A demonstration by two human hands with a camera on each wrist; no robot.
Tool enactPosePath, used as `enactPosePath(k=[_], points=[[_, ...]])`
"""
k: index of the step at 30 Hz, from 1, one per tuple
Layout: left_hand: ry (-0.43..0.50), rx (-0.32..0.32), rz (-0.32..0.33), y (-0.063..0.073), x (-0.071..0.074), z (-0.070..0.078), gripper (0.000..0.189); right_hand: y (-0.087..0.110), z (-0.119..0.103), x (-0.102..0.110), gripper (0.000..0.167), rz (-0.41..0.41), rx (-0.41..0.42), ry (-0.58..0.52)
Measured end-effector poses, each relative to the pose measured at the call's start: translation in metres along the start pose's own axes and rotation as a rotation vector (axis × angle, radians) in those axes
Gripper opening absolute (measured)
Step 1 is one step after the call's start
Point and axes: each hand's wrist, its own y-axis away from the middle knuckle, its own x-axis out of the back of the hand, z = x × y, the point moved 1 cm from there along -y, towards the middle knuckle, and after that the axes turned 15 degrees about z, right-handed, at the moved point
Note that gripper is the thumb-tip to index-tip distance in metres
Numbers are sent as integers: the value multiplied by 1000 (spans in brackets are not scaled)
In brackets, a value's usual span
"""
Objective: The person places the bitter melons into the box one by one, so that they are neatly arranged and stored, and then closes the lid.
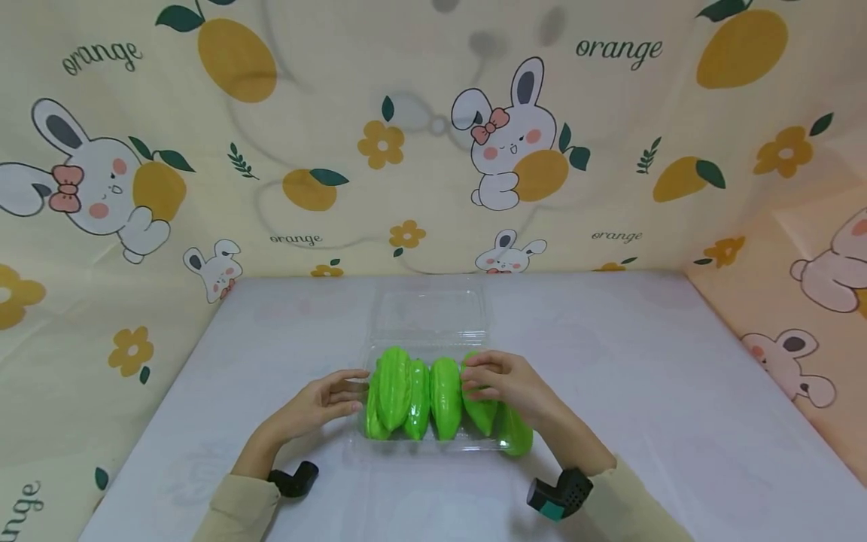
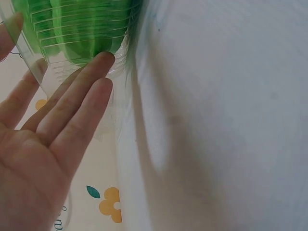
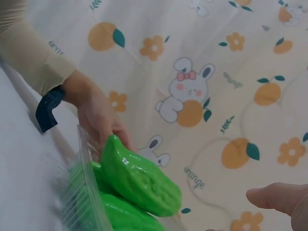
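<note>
A clear plastic clamshell box lies on the table with its lid folded back. Inside stand several glossy green melons, ridged and bumpy like toy bitter melons. At the left end, my left hand holds its fingers fairly straight against the box wall, close to the tilted melons. My right hand hovers over the right side, fingers loosely bent in front of one melon; its thumb stands apart from the melons in the right wrist view. Another melon pokes out past the box's front right corner.
The white table runs back to a cream cloth backdrop printed with rabbits and oranges. The cloth also hangs along the left and right sides. Black cameras sit on both wrists.
</note>
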Motion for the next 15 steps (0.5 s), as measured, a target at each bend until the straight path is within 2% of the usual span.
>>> enactPosePath(k=[7, 15], points=[[1, -7, -2, 1, 1, 1, 60, 3, 5, 11, 45, 48, -10, -11], [-8, 8, 3, 0, 0, 0, 60, 5, 8, 29, 46, 114, -3, 25]])
